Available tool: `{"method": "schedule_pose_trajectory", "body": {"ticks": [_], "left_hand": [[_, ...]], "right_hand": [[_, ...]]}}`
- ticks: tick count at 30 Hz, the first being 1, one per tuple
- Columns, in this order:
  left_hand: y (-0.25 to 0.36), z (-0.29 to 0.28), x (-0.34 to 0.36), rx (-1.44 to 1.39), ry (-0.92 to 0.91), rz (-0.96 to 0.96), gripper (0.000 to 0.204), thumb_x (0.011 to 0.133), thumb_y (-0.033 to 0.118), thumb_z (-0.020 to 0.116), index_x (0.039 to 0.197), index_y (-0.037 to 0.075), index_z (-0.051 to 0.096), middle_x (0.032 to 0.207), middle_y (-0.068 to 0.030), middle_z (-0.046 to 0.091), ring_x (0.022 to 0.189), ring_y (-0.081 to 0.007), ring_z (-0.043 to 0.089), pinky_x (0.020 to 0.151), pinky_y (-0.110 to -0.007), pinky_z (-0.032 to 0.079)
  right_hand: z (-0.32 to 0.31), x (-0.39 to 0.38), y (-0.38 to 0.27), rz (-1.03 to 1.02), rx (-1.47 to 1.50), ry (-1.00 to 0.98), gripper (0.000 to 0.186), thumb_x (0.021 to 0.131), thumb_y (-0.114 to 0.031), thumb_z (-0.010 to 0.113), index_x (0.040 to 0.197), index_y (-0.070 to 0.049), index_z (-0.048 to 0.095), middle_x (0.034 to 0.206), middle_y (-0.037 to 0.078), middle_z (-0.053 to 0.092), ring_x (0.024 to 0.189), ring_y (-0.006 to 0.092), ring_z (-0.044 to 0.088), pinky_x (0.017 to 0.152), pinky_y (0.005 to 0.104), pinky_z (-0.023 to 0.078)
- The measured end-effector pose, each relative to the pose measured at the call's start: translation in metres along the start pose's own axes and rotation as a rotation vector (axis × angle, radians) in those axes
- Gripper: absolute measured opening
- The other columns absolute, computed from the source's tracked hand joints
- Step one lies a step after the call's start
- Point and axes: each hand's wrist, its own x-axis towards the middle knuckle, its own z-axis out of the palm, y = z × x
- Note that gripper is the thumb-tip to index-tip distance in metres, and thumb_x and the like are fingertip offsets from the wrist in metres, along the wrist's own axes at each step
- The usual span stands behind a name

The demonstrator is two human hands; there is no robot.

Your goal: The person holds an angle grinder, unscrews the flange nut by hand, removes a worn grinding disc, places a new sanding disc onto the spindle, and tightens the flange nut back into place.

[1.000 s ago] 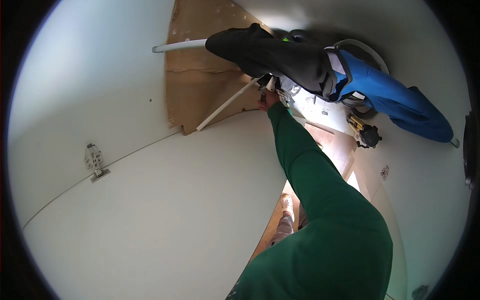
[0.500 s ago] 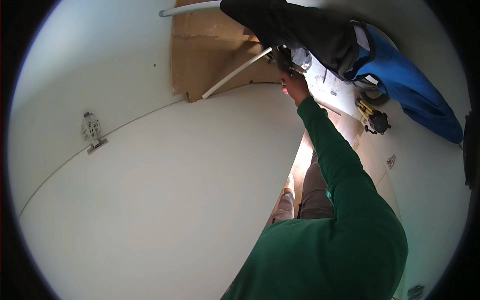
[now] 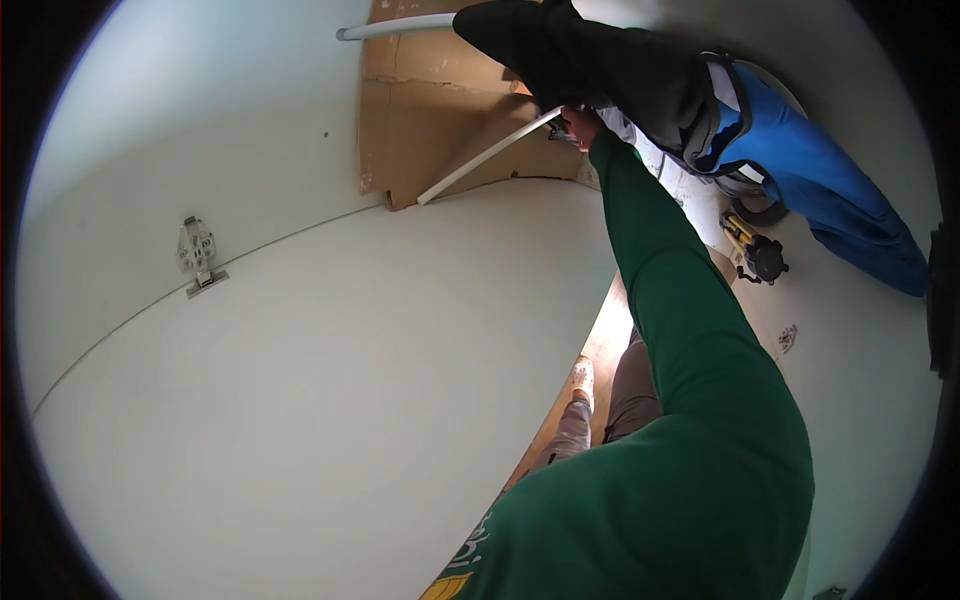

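Observation:
My right hand [image 3: 581,128], at the end of a green sleeve, reaches into a cupboard below hanging dark clothing. Its fingers look curled against a dark object [image 3: 560,128] whose kind I cannot make out; the clothing hides part of it. Beside the fingers is the upper end of a slanting white rod [image 3: 490,156], its lower end near the door's top edge. A black garment [image 3: 620,70] and a blue garment [image 3: 840,200] hang over and right of the hand. My left hand is not in view.
A large white door panel [image 3: 330,380] fills the left, with a metal hinge [image 3: 200,258] at its edge. A white rail [image 3: 400,27] crosses above a brown board [image 3: 430,110]. A folded tripod-like item with yellow legs [image 3: 755,250] stands right. A light shoe [image 3: 583,375] shows below.
My right hand has moved farther up into the cupboard, toward the white rod's upper end. More of it is hidden under the dark garment. The view has shifted slightly.

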Motion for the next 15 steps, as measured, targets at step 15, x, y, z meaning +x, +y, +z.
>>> {"method": "schedule_pose_trajectory", "body": {"ticks": [15], "left_hand": [[0.008,0.017,0.052,-0.163,-0.21,0.312,0.029,0.101,0.006,0.061,0.124,-0.012,0.056,0.111,-0.0203,0.069,0.095,-0.0258,0.069,0.079,-0.04,0.056]], "right_hand": [[-0.084,-0.209,0.137,0.023,-0.303,0.463,0.056,0.092,-0.049,0.065,0.137,-0.015,0.064,0.126,0.017,0.071,0.127,0.0361,0.061,0.108,0.0452,0.048]]}}
